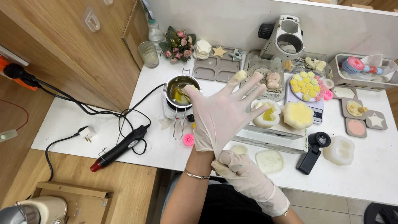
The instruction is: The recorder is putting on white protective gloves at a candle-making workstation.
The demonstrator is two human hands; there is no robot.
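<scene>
Tugging left glove [222, 114] cuff — seemingly pinched

A white table [373, 174] is carrying a small hot plate [174, 111] with a melting pot [179, 90], a black heat tool [120, 148], a white plug [87, 133], a pink round mould [188, 140], 2 white moulds [269, 160] and a grey tray [217, 67].

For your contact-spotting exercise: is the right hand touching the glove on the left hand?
Touching. The head view shows the right hand pinching the cuff of the glove at the left wrist, with no gap between them.
</scene>
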